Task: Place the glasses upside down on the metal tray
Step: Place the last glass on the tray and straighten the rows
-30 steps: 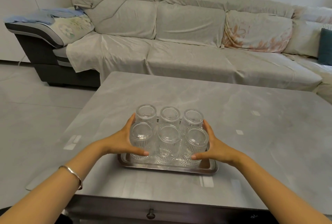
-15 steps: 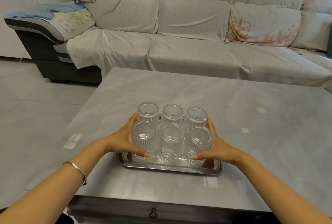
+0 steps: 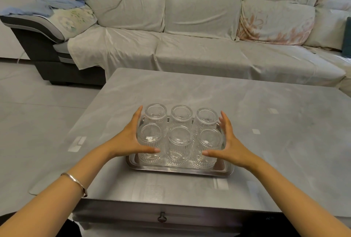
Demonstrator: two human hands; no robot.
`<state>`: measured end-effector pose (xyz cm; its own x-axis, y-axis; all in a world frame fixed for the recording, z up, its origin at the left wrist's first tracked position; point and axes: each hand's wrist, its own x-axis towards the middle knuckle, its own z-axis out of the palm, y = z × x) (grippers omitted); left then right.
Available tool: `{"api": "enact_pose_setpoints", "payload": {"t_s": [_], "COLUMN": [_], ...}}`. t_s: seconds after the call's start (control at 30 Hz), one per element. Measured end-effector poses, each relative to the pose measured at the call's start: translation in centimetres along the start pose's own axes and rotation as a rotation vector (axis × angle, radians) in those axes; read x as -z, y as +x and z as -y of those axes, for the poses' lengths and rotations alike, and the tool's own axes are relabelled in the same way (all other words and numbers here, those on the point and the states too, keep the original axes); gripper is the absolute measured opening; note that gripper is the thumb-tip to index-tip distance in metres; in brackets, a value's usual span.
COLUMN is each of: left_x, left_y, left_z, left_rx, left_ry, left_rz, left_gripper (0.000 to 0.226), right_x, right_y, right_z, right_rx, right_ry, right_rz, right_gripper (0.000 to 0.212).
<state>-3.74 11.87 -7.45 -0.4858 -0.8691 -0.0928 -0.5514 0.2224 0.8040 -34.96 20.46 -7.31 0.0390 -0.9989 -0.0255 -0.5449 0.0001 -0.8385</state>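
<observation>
Hands flank the glasses: left hand [image 3: 131, 139] and right hand [image 3: 228, 142], fingers spread, cup the outer ones. Six clear ribbed glasses [image 3: 179, 138] stand upside down, in two rows, on the metal tray [image 3: 178, 169] near the counter's [image 3: 275, 138] front edge.

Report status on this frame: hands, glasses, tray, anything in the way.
Left hand and right hand open, cupping the group's sides. Six glasses upside down on the tray, two rows of three. Table around it bare, nothing blocking.
</observation>
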Motion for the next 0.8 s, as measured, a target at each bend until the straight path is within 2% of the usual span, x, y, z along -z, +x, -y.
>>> {"api": "enact_pose_setpoints", "payload": {"t_s": [0.07, 0.13, 0.2, 0.3, 0.6, 0.8], "left_x": [0.3, 0.3, 0.0, -0.7, -1.4, -1.3], "left_y": [-0.4, -0.1, 0.6, 1.7, 2.6, 2.8], "left_z": [-1.2, -2.4, -3.7, -4.8, -4.3, -4.2], "left_rx": [-0.094, -0.170, -0.176, -0.136, -0.117, -0.129], "left_ry": [0.120, 0.331, 0.475, 0.560, 0.551, 0.533], "left_rz": [-0.077, -0.075, -0.025, 0.049, 0.073, 0.072], "left_gripper": [0.129, 0.118, 0.111, 0.103, 0.107, 0.104], "right_x": [0.3, 0.4, 0.1, -0.6, -1.2, -1.4], "right_y": [-0.1, 0.4, 1.1, 2.0, 2.6, 2.7], "right_z": [1.1, 2.1, 3.1, 3.9, 3.5, 3.3], "right_rx": [0.130, 0.228, 0.234, 0.199, 0.172, 0.163], "right_ry": [-0.121, -0.274, -0.386, -0.484, -0.595, -0.618], "right_rz": [-0.061, -0.052, 0.000, 0.065, 0.073, 0.057], "right_gripper": [0.118, 0.103, 0.090, 0.082, 0.073, 0.077]}}
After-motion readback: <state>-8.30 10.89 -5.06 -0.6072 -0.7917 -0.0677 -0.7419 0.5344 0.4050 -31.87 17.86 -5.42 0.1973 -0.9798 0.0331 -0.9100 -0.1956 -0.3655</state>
